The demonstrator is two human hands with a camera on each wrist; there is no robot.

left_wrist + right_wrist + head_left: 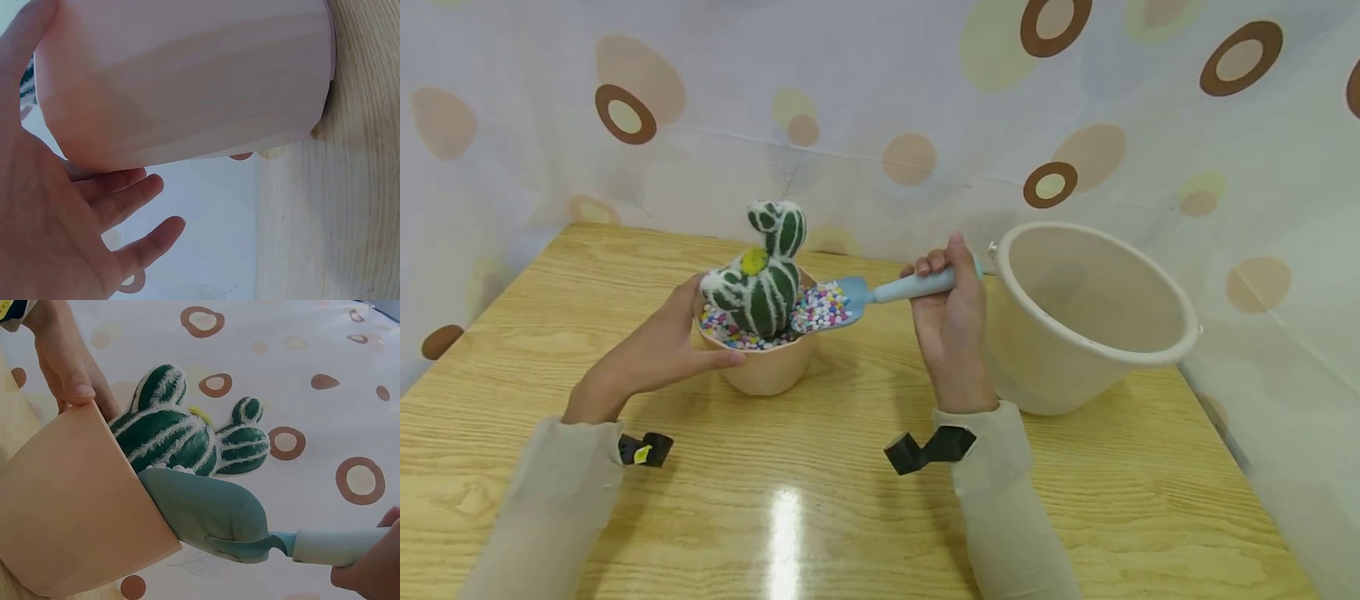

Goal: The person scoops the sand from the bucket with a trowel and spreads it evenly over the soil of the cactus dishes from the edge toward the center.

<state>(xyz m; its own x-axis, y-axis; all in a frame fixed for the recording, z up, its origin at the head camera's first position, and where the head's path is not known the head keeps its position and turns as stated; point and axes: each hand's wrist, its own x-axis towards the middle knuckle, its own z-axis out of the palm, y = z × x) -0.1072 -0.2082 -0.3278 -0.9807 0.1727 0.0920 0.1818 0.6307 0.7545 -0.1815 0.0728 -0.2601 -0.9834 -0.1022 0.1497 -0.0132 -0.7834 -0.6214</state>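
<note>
My left hand [658, 346] holds the rim of a peach flowerpot [767, 372], its thumb on the near side. In the left wrist view, several fingers [147, 250] reach past the pot's side [200, 81]. A green artificial cactus [767, 292] with white fuzz and a yellow flower stands in the pot among multicoloured pebbles [718, 325]. My right hand [951, 325] grips the pale handle of a blue trowel [913, 286]. Its scoop bears colourful pebbles [823, 307] and overlaps the pot's right rim. In the right wrist view, the scoop's underside [212, 512] lies against the rim.
A large cream bucket [1045, 367] stands on the wooden table [842, 467] just right of my right hand. Behind the table hangs a white cloth [850, 83] with brown and beige spots. Black wrist mounts [928, 450] sit at both sleeves.
</note>
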